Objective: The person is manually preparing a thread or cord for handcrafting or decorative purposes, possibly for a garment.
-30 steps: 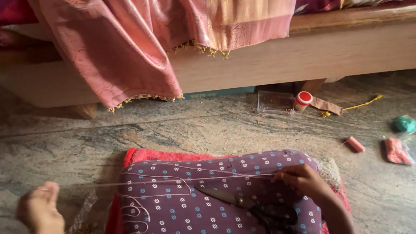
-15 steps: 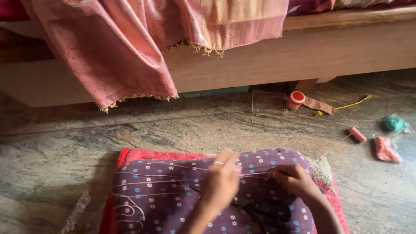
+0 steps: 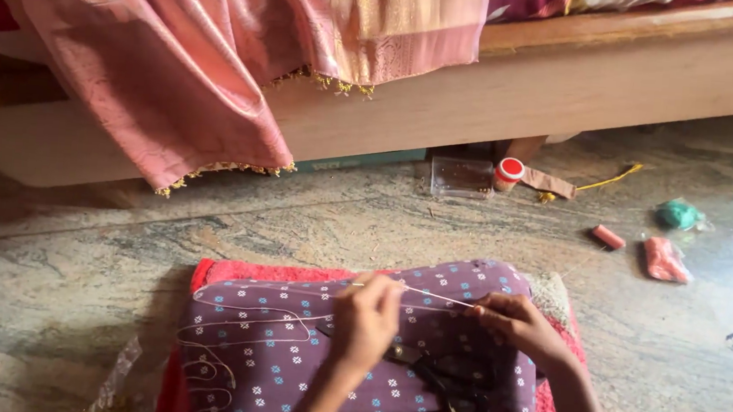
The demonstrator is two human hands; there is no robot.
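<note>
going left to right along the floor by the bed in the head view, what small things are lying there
clear plastic box → white bottle with a red cap → flat brown strip → yellow cord → small pink spool → pink packet

speckled stone floor carries a red cushion, clear box, pink spool.

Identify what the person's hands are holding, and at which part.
A thin pale thread, stretched between the left hand and right hand, pinched at fingertips above the purple dotted cloth.
</note>
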